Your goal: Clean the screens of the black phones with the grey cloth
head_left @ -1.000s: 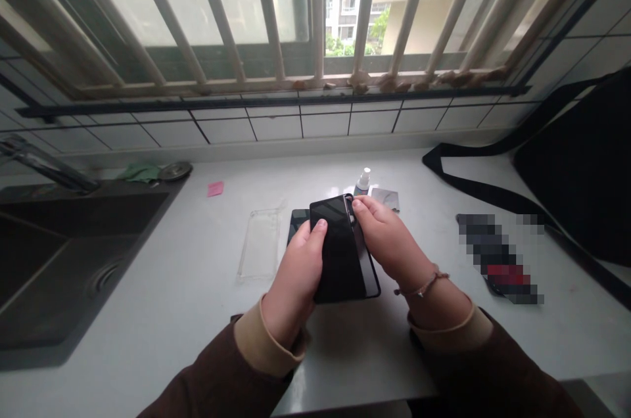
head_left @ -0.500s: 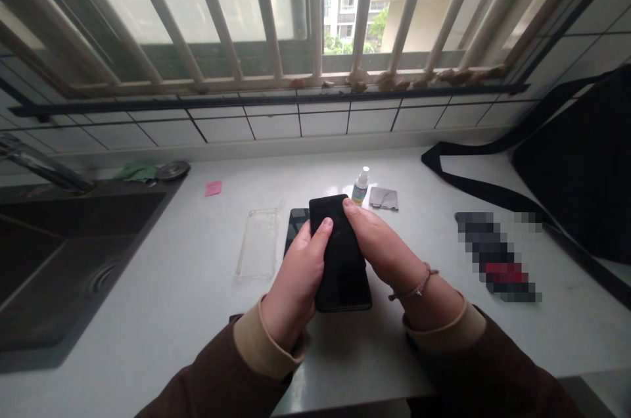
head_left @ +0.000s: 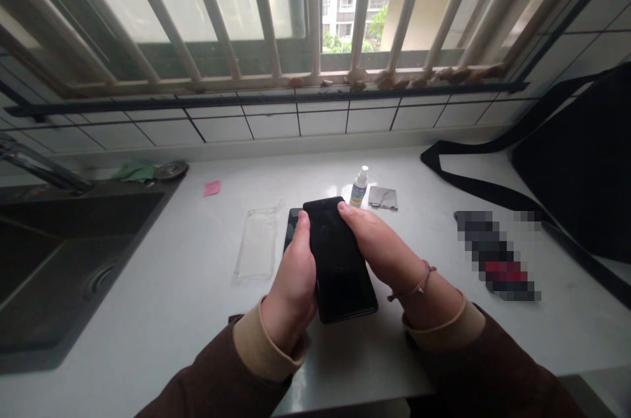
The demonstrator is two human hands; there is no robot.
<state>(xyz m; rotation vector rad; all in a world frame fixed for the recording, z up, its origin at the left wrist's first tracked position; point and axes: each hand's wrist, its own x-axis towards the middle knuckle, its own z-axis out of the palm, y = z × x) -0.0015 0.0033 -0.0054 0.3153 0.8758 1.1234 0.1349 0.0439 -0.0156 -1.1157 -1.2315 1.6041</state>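
Note:
A black smartphone (head_left: 341,267) is held above the counter, its dark screen facing me. My left hand (head_left: 294,270) grips its left edge, the thumb lying along the side near the top. On the upper right edge is my right hand (head_left: 372,232), its thumb at the top corner and its other fingers hidden behind the phone. Partly covered by the phone and my left hand, a second dark flat device (head_left: 292,224) lies on the counter. Left of it rests a clear phone case (head_left: 257,244). Beyond my right hand stands a small white-capped bottle (head_left: 359,186) beside a grey folded packet (head_left: 383,198).
At the left is a dark sink (head_left: 59,280) with a metal faucet (head_left: 44,165). A green cloth (head_left: 135,171) and a round metal strainer (head_left: 170,170) sit on its rim. A pink note (head_left: 211,188) lies nearby. A black bag (head_left: 582,168) with a strap and a blurred-out item (head_left: 495,257) occupy the right.
My left thumb has moved off the screen to the phone's left edge. The phone's lower end has shifted slightly toward me and to the right. Both hands still hold it.

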